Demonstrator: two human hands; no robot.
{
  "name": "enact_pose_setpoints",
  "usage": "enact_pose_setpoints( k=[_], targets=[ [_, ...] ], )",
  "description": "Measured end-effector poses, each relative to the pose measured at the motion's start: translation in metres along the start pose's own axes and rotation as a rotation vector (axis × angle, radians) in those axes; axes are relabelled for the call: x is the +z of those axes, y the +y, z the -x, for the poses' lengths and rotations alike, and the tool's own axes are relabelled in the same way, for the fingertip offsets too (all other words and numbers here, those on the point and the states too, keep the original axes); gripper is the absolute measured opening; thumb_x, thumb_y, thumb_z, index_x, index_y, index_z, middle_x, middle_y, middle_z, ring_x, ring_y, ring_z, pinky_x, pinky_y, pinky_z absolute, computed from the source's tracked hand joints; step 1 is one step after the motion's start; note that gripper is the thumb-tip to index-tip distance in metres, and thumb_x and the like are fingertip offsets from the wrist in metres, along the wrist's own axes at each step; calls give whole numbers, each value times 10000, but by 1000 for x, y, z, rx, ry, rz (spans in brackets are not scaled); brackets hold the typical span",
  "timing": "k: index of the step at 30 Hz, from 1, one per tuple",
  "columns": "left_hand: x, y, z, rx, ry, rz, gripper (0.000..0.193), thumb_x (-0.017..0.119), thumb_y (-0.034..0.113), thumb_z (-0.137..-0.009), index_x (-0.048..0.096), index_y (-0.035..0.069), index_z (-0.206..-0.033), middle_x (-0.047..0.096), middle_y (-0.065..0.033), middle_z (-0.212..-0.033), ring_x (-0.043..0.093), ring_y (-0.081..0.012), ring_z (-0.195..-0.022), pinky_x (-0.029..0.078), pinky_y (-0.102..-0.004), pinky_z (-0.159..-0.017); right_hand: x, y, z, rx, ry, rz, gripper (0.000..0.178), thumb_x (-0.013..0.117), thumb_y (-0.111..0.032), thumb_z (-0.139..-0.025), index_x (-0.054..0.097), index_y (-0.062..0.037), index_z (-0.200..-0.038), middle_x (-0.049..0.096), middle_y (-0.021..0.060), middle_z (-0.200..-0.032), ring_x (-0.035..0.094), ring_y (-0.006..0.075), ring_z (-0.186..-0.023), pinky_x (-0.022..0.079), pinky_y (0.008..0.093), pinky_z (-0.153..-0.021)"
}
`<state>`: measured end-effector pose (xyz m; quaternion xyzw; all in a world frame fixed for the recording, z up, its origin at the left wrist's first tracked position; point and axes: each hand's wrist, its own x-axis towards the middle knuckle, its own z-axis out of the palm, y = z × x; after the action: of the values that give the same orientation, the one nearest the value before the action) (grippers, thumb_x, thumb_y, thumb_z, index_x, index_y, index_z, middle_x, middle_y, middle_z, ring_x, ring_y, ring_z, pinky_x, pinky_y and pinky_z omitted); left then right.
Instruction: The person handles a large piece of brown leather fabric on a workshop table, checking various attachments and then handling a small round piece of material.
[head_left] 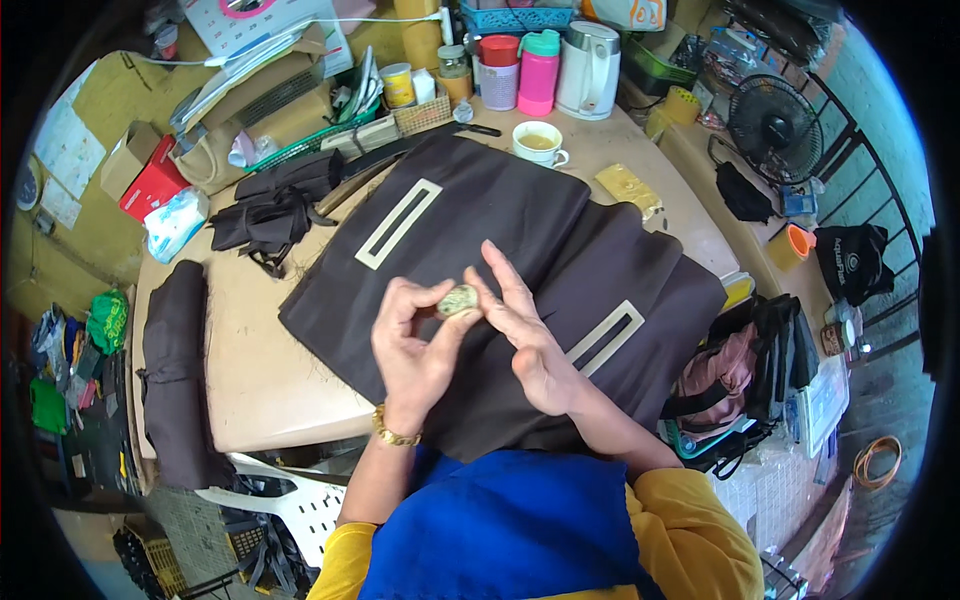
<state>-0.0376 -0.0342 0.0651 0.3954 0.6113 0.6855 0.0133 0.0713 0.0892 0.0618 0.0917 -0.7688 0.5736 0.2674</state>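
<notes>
Between the thumb and fingers of my left hand (412, 345) is a small, round, speckled pale-green piece (458, 299); I cannot tell its exact kind. My right hand (532, 350) has its fingers stretched out, with the fingertips beside or against that piece. Both hands are above dark brown fabric (480, 215) spread over the table. On the fabric lie two cream rectangular frames with long slots: one frame (378, 252) at the far left, the other frame (628, 322) just right of my right forearm.
A rolled dark cloth bundle (177, 375) lies along the table's left side. At the back stand a teacup (538, 152), a pink bottle (537, 80) and a white electric kettle (588, 75). A yellow packet (628, 188) is farther right. Bags (740, 350) crowd the right edge.
</notes>
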Motion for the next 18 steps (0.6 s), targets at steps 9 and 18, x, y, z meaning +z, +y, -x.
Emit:
enact_pose_setpoints(
  k=[9, 18],
  targets=[
    [2, 5, 3, 63, 62, -91, 302, 807, -56, -704, 655, 7, -957, 561, -66, -887, 583, -155, -814, 484, -253, -716, 13, 0, 4, 32, 16, -50, 946, 262, -694, -957, 235, 84, -1495, -25, 225, -1616, 37, 349, -1500, 118, 435, -1193],
    [-3, 8, -8, 160, -46, -227, 300, 797, -43, -734, 638, -7, -987, 548, -65, -897, 579, -156, -788, 514, -277, -693, 6, 0, -2, -9, 52, 74, 910, 227, -686, -968, 388, 76, -1440, 29, 235, -1614, 46, 358, -1497, 88, 458, -1188]
  ],
)
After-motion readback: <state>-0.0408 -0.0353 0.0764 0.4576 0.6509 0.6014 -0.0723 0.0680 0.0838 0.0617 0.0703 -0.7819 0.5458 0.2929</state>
